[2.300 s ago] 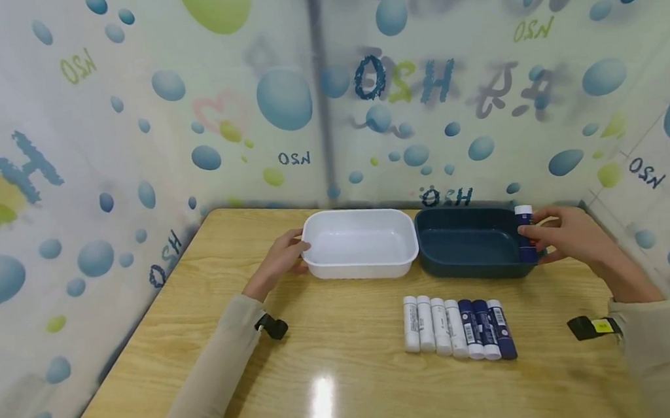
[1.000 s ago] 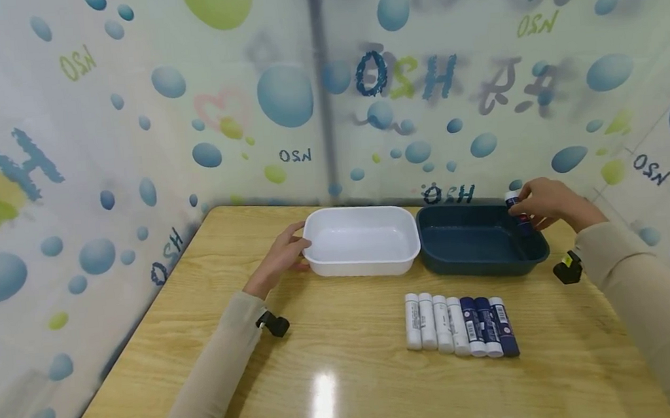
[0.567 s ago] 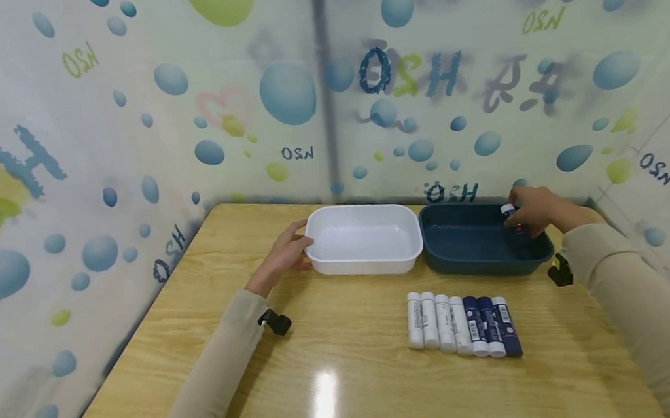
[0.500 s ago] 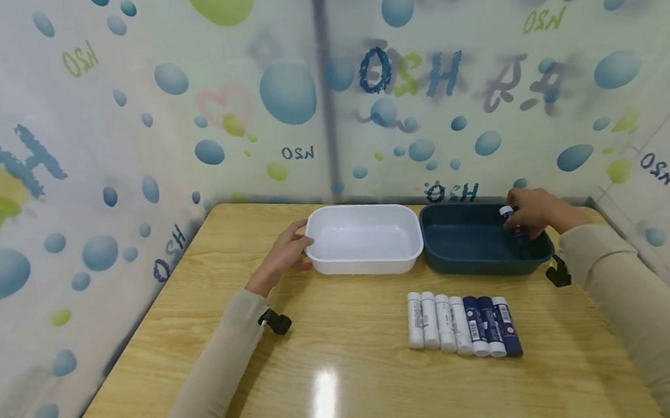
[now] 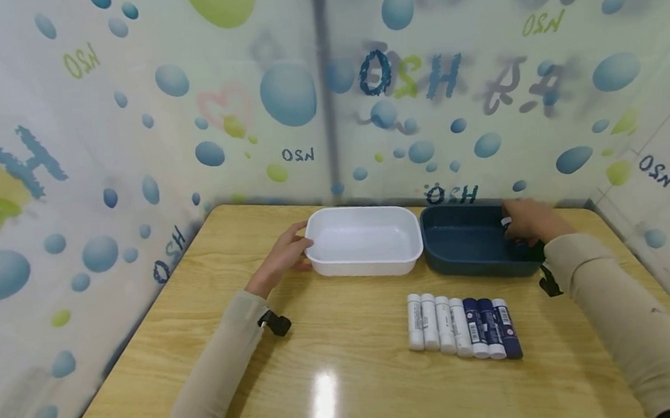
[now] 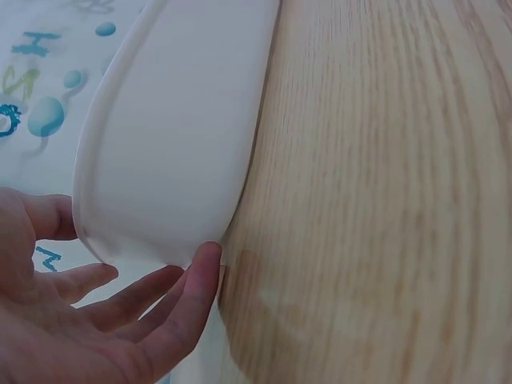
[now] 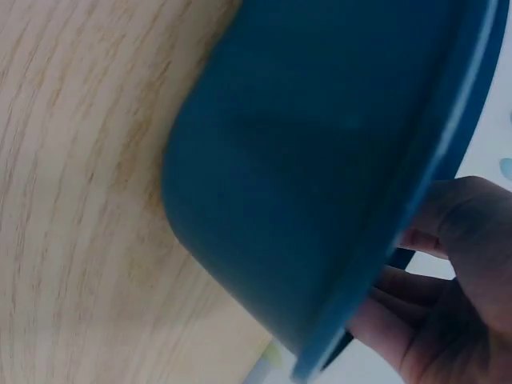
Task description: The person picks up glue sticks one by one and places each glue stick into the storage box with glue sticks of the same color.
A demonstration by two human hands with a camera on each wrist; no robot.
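At the left end of the white plastic bin [image 5: 363, 269], my left hand [image 5: 280, 259] holds the rim. Its thumb hooks over the edge and its fingertips touch the outer wall, as the left wrist view shows. My right hand [image 5: 529, 220] reaches into the right end of the dark blue bin [image 5: 475, 267]. It holds a navy glue stick [image 5: 506, 222] low in there; only its white cap end shows clearly. In the right wrist view the bin wall [image 7: 280, 176] hides the fingertips and the stick.
In front of the dark bin, several glue sticks [image 5: 444, 324] lie side by side in a row, white ones left and navy ones [image 5: 489, 328] right. The two bins stand end to end near the table's [image 5: 266, 385] back edge, before a patterned curtain [image 5: 296, 166].
My right hand has carried the glue stick from above the dark bin's right end down into it, tilting it and shifting slightly left. My left hand has stayed on the white bin.
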